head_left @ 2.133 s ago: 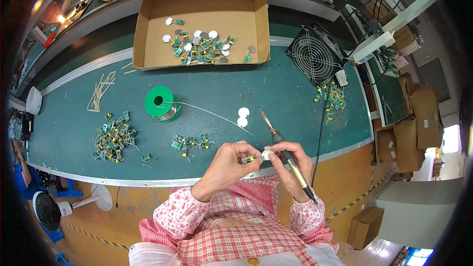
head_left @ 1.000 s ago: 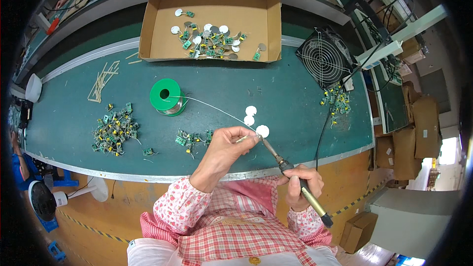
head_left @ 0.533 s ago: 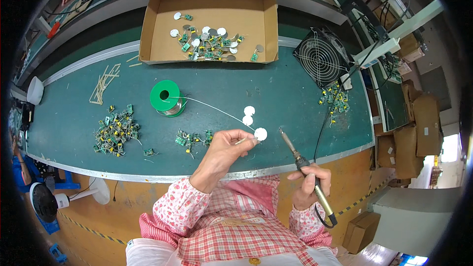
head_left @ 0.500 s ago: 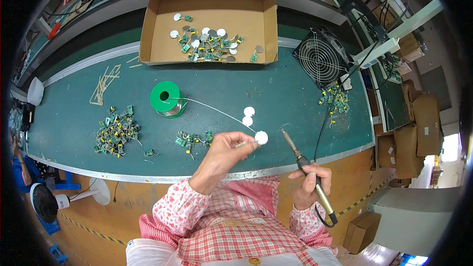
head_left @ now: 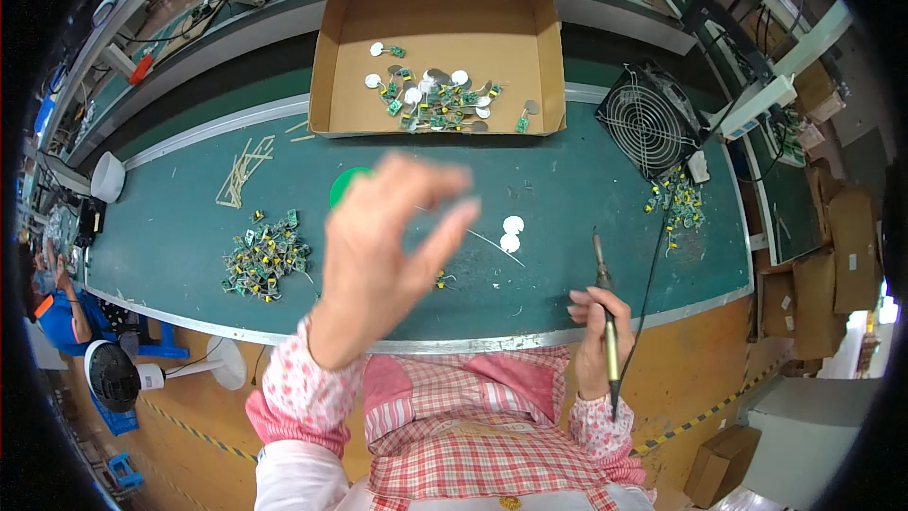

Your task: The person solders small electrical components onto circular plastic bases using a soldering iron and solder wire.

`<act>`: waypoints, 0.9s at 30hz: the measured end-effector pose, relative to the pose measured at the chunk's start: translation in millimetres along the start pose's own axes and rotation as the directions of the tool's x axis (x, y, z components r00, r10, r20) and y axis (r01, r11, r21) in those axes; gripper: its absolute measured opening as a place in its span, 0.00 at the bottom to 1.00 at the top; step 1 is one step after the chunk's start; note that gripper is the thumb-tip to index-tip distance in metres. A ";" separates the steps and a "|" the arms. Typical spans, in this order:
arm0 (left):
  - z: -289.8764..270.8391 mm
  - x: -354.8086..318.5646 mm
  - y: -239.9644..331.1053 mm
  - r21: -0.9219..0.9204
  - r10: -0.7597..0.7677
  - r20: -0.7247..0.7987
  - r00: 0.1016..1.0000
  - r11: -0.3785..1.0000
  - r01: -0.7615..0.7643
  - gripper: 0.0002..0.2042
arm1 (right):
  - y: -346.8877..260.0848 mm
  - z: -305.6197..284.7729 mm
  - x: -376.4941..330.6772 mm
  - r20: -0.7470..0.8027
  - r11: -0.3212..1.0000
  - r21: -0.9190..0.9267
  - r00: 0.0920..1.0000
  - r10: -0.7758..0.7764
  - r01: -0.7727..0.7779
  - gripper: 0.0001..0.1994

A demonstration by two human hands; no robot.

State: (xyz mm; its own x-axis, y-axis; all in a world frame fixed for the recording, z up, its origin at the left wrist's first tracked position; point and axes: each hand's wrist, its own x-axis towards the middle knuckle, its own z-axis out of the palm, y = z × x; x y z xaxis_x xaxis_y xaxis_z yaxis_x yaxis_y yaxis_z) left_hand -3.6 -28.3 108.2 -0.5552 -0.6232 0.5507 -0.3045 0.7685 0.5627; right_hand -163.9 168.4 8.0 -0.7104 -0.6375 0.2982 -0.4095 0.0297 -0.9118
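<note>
My left hand (head_left: 383,246) is raised over the table, large and a little blurred. Its thumb and fingers curve apart, and nothing shows between them. Behind it, the green solder spool (head_left: 348,185) is mostly hidden; a length of solder wire (head_left: 497,246) runs out to the right. Two white discs (head_left: 512,234) lie side by side past that wire. A soldering iron (head_left: 607,312) is in my right hand (head_left: 596,336) near the table's front edge, tip pointing away from me. My left hand covers most of the small group of circuit boards (head_left: 443,279).
A cardboard box (head_left: 437,9) at the back holds boards wired to discs. Heaped circuit boards (head_left: 268,255) lie on the left, more boards (head_left: 679,201) on the right beside a black fan (head_left: 651,123). The iron's cord (head_left: 653,284) crosses the table edge. Thin strips (head_left: 244,172) lie far left.
My left hand has risen and moved left, its fingers parting; the white disc it held no longer shows. My right hand has turned the iron more upright. The whole view has shifted slightly.
</note>
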 end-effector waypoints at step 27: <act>53.7 -96.9 -19.8 -0.513 -0.546 0.320 0.775 0.588 0.626 0.06 | 28.0 28.8 28.9 0.194 0.801 -0.466 0.926 -0.323 0.377 0.12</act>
State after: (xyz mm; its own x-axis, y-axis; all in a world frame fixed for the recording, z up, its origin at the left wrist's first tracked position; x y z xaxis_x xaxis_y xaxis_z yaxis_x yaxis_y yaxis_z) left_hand 14.7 24.7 10.6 -0.5112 -0.8560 -0.0776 -0.1293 -0.0126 0.9915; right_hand -179.4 128.7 -17.0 -0.4147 -0.7495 0.5161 -0.8621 0.1420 -0.4865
